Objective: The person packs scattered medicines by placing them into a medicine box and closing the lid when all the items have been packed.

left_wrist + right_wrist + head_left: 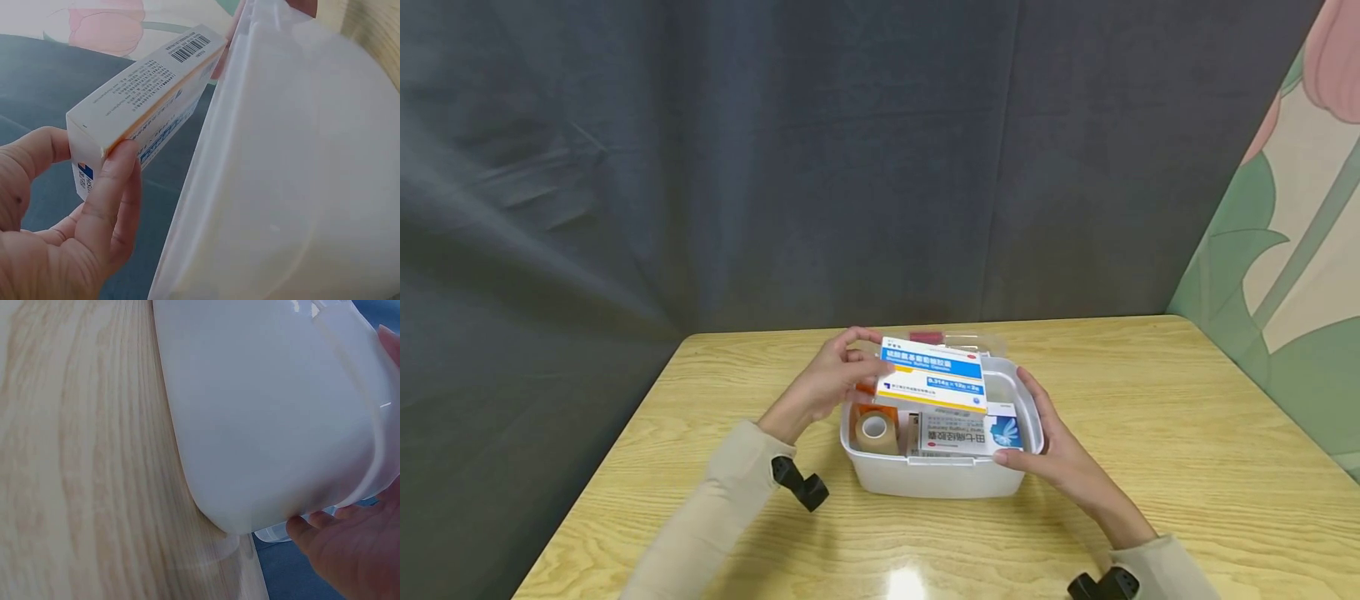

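Note:
My left hand (831,375) pinches a white medicine box (934,377) with blue and yellow bands by its left end. In the left wrist view the thumb lies along one face of that medicine box (144,94), the fingers on the other side. The carton is tilted above a white plastic storage bin (936,481). My right hand (1060,450) grips the bin's right end, thumb at the front rim and fingers along the outer wall. Inside the bin lie a tan tape roll (889,435), a second medicine box (955,433) with a blue picture, and something orange (887,412).
The bin stands on a light wooden table (760,517). Behind it a clear plastic piece (992,343) and a dark red item (927,337) show past the raised carton. A dark curtain (850,167) hangs along the far edge; a flower-patterned wall (1285,275) stands at right.

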